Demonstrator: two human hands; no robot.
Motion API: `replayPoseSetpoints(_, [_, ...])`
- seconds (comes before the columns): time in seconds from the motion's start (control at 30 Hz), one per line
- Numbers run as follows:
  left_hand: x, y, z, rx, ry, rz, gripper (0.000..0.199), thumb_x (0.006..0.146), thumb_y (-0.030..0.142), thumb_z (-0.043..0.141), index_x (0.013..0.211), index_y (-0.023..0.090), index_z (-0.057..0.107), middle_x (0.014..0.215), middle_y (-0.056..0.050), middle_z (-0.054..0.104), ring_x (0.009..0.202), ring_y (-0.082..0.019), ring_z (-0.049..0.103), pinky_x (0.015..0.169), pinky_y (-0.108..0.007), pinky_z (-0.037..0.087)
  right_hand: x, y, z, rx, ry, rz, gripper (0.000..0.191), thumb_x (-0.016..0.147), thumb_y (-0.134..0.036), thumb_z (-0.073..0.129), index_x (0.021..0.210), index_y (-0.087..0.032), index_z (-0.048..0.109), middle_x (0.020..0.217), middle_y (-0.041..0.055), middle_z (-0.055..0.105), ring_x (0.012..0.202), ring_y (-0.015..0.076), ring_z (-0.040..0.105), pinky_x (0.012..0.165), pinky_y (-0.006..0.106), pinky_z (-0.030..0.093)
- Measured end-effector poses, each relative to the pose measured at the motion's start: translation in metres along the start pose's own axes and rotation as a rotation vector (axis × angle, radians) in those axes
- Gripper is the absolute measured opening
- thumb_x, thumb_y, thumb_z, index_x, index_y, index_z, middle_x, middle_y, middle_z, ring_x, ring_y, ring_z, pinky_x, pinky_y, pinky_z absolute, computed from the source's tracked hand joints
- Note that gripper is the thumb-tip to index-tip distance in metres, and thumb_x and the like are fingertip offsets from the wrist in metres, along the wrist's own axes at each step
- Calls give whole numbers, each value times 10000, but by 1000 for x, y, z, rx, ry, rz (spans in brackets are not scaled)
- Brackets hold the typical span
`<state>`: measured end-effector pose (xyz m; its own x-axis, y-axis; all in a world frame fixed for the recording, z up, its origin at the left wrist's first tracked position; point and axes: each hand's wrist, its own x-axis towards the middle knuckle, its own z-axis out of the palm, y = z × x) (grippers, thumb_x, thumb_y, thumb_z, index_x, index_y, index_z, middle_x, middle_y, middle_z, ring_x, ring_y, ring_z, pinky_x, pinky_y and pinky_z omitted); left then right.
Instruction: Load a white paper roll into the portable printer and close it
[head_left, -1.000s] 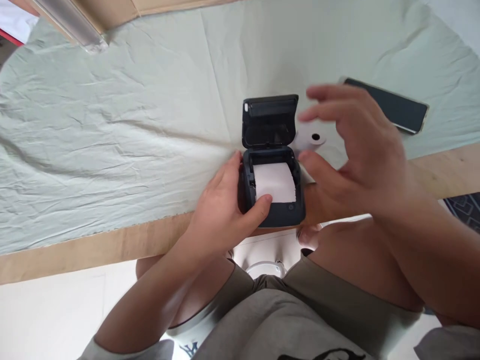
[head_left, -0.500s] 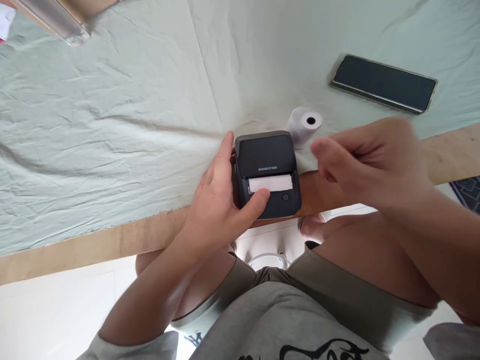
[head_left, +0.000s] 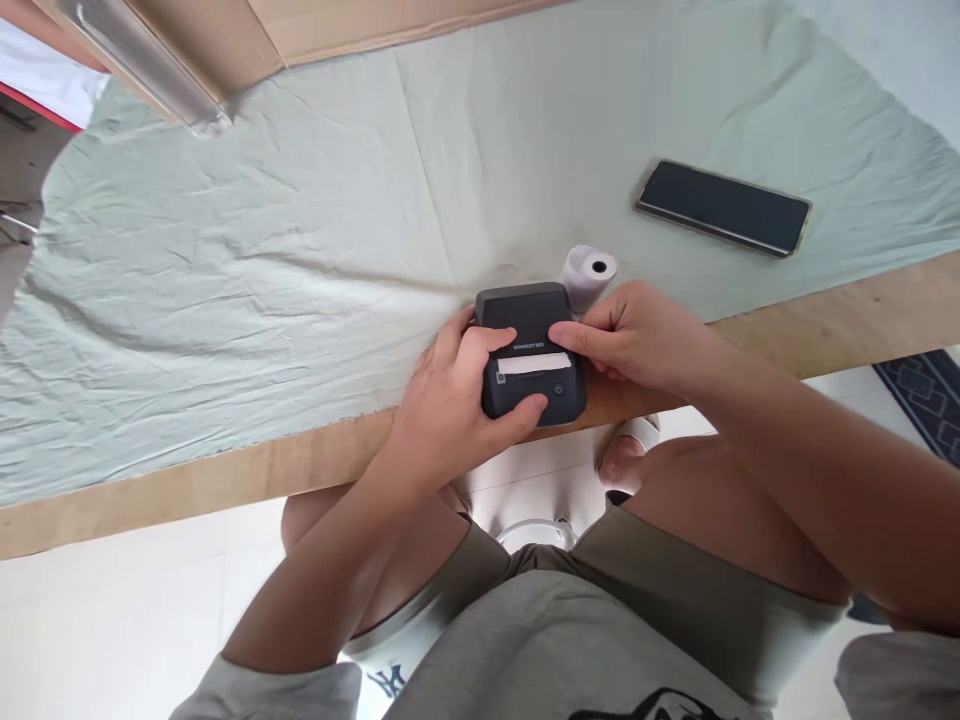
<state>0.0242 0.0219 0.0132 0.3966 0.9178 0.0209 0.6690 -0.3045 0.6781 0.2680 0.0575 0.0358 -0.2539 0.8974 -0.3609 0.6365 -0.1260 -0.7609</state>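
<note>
Bracing a black Niimbot label printer (head_left: 531, 338) at the front edge of the bench (head_left: 315, 455), the left hand (head_left: 448, 400) wraps its grip around the left side while the right hand (head_left: 641, 335) pinches the right, sensible holds on what seems light, stiff, smooth plastic.

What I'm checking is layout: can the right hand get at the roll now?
Probably yes: the roll sits just beyond the right hand, with nothing seen blocking the way, though the hand would likely have to leave the printer first.
</note>
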Motion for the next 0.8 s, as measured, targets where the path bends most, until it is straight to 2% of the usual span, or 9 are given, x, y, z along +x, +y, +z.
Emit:
replayPoseSetpoints(0.1, [-3, 1, -1, 28, -29, 9, 744, 916, 489, 748, 1564, 230, 491, 1777, -206, 511, 1692, -435, 479, 1343, -657, 471, -2, 7, 8, 7, 86, -81, 690, 1018, -594, 673, 478, -210, 481, 477, -4, 471, 478, 95, 386, 515, 311, 290])
replayPoseSetpoints(0.2, [-8, -1, 0, 42, -45, 11, 1076, 884, 520, 835, 1752, 179, 298, 1813, -241, 481, 1697, -442, 477, 1379, -634, 433, -7, 17, 17, -4, 218, -171, 600, 1039, -522, 562, 528, -216, 488, 523, 2, 476, 531, 119, 426, 557, 314, 316])
replayPoseSetpoints(0.27, [-10, -4, 1, 47, -46, 5, 1222, 854, 563, 892, 1789, 127, 238, 1796, -276, 499, 1682, -452, 500, 1387, -625, 422, -11, 20, 21, -25, 264, -207, 552, 1017, -513, 549, 552, -221, 494, 544, 6, 496, 556, 134, 461, 575, 319, 331])
replayPoseSetpoints(0.33, [-12, -9, 4, 53, -51, 13, 1227, 843, 594, 924, 1773, 99, 294, 1783, -284, 516, 1680, -451, 503, 1386, -606, 426, -14, 23, 22, -46, 284, -230, 526, 988, -520, 559, 556, -228, 489, 551, 11, 508, 566, 145, 478, 579, 324, 339])
replayPoseSetpoints(0.4, [-12, -13, 7, 74, -40, 41, 1192, 847, 591, 940, 1769, 134, 337, 1812, -249, 497, 1698, -438, 481, 1399, -603, 404, -14, 25, 22, -64, 299, -245, 522, 974, -531, 557, 551, -234, 488, 552, 17, 515, 570, 152, 480, 580, 330, 340])
replayPoseSetpoints(0.53, [-11, -18, 13, 173, -6, 76, 1240, 835, 563, 980, 1771, 64, 338, 1817, -310, 459, 1699, -475, 466, 1397, -604, 398, -10, 32, 23, -95, 335, -263, 573, 1012, -590, 552, 558, -246, 495, 546, 29, 504, 581, 168, 478, 613, 352, 358])
replayPoseSetpoints(0.67, [-10, -15, 17, 197, 1, 78, 1231, 851, 569, 967, 1787, 78, 335, 1819, -301, 463, 1697, -484, 466, 1406, -615, 383, -7, 37, 25, -115, 373, -248, 604, 1059, -611, 542, 580, -246, 489, 569, 25, 499, 607, 170, 483, 652, 360, 381])
replayPoseSetpoints(0.8, [-10, -11, 16, 218, 2, 42, 1271, 843, 562, 972, 1793, 27, 317, 1809, -299, 478, 1682, -469, 495, 1415, -570, 393, -6, 36, 25, -143, 381, -245, 596, 1086, -561, 525, 584, -241, 495, 578, 17, 510, 608, 166, 489, 652, 355, 372])
